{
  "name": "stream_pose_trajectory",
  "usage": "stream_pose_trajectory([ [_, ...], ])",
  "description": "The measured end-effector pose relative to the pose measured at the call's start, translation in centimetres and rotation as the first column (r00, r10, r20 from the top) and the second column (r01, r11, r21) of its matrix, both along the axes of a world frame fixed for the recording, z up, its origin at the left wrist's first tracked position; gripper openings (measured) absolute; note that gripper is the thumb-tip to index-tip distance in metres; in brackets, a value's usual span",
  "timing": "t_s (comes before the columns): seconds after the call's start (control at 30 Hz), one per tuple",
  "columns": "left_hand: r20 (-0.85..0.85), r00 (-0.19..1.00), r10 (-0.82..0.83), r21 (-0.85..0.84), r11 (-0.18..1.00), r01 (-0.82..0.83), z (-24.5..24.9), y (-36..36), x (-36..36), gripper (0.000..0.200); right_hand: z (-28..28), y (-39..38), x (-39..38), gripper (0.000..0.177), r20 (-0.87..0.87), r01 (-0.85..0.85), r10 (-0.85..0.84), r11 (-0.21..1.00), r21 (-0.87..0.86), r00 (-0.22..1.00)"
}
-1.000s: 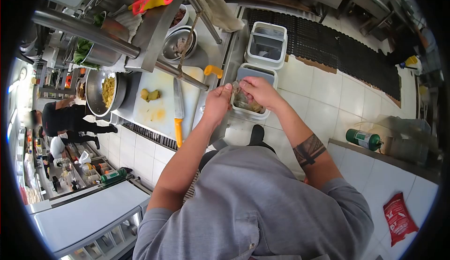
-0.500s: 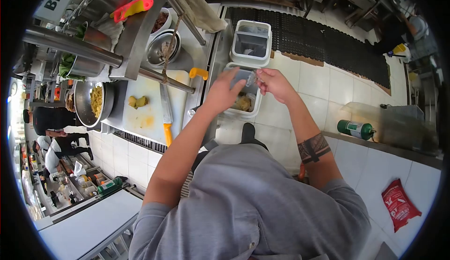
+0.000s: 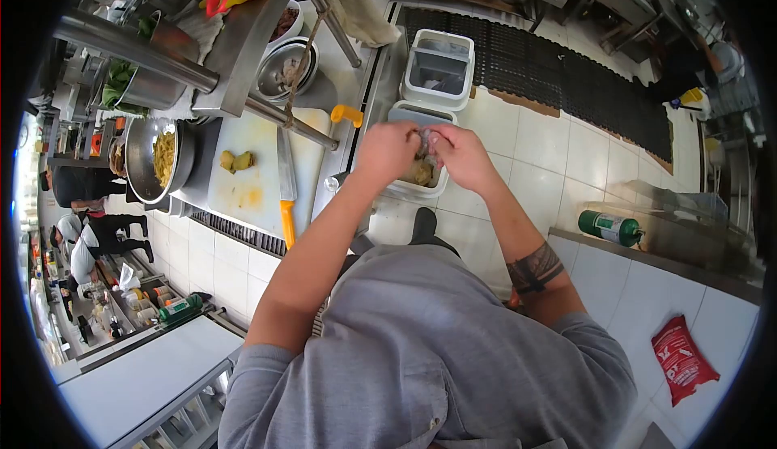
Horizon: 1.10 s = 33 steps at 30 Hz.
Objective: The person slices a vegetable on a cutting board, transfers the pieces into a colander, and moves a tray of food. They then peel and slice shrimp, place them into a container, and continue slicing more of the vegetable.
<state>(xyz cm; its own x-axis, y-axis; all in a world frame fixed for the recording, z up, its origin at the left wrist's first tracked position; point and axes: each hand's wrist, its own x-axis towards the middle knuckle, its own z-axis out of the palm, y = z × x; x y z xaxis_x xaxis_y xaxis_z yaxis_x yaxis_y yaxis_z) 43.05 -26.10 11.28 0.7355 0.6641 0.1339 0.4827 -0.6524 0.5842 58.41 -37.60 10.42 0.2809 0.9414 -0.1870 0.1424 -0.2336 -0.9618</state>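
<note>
**Both hands at the bin, working a small scrap between the fingertips.**
I see the left hand and the right hand meeting fingertip to fingertip, both pinched on a small pale scrap. It is too small for me to say what it is. The scrap hangs right above the open white bin on the floor beside the counter, and yellowish-brown lumps lie inside the bin. A second white bin stands just behind it. On the cutting board the yellow-handled knife lies untouched, with yellow-green chunks near it. My judgement: the step is peeling or pulling the scrap apart over the bin. Next calls for parting the fingertips over the opening so that the pieces fall inside the rim.
</note>
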Motion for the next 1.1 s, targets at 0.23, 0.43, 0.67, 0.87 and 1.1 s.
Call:
stream_pose_trajectory([
  [0.23,-0.154,0.987,-0.050,0.034,0.998,0.056,-5.1,4.3,-0.4,0.028,0.0,-0.6,1.8,0.025,-0.560,0.280,-0.215,0.960,0.031,0.800],
  [0.43,0.250,0.960,0.129,-0.756,0.645,0.110,0.0,0.9,1.5,0.027,-1.7,-0.4,1.5,0.021,-0.519,0.224,-0.190,0.974,0.003,0.833],
  [0.67,0.124,0.981,-0.146,-0.405,0.896,0.184,-1.2,1.5,-1.0,0.022,1.4,0.3,-1.0,0.027,0.080,0.055,-0.044,0.988,-0.142,0.996],
  [0.87,0.031,0.986,-0.166,-0.337,0.927,0.166,-2.6,2.4,-4.1,0.031,-0.7,2.7,-2.7,0.031,0.330,-0.086,0.115,0.991,-0.101,0.937],
  [1.1,0.081,0.987,0.138,-0.291,0.950,-0.109,2.4,0.4,-9.9,0.032,1.2,4.7,-5.2,0.027,0.535,-0.130,0.135,0.990,-0.048,0.834],
])
